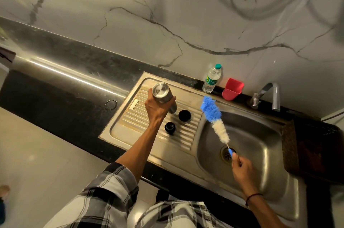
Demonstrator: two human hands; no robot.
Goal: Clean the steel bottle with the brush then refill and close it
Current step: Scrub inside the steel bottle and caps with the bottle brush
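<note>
Steel bottle and brush, held at the sink.
Left hand wraps steel bottle, base-up over drainboard; right hand pinches brush handle over basin. Two black caps near; far plastic bottle, label illegible.

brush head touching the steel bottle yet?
Apart. The head view shows the brush, held by the right hand, raised over the sink, with bare drainboard between its blue tip and the steel bottle gripped by the left hand.

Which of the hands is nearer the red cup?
The right hand, though neither is close. It holds the brush over the sink, below the red cup. The left hand grips the steel bottle, farther left.
</note>
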